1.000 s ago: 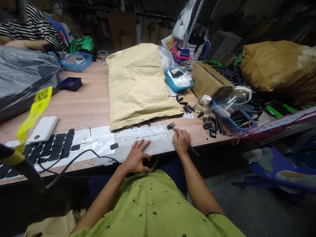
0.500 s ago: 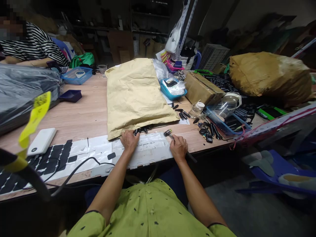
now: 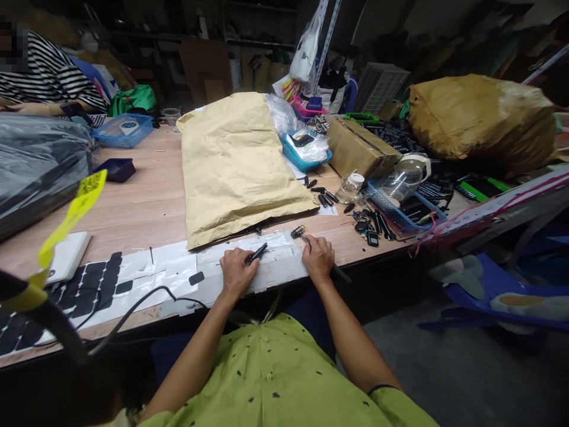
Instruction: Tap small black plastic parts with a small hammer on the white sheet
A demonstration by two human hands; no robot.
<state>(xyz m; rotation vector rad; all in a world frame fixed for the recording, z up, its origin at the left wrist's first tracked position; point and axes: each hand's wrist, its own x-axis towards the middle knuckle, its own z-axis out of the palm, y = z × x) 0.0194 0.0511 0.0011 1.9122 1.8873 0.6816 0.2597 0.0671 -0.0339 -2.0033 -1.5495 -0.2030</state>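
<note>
My left hand (image 3: 237,270) is closed around a small black pen-shaped piece (image 3: 258,252), whose end sticks out past the fingers toward the upper right. Under it lies a white board (image 3: 280,265) at the table's front edge. My right hand (image 3: 319,258) grips a small hammer (image 3: 299,232) by its handle, with the head pointing up and left just off the board's right end. Behind my hands, a large tan paper bag (image 3: 235,160) lies flat, and a few dark pieces (image 3: 259,229) show at its near edge.
Several black pieces (image 3: 326,198) and a clear jar (image 3: 351,188) lie right of the bag, near a blue basket (image 3: 402,207). At left are black adhesive pads (image 3: 98,283), a white box (image 3: 71,255) and a cable (image 3: 153,290). A person in a striped top (image 3: 51,74) sits at far left.
My left hand has drawn back from the bag's near edge onto the board, with a black piece now showing in its fingers. The right hand still holds the hammer in about the same place.
</note>
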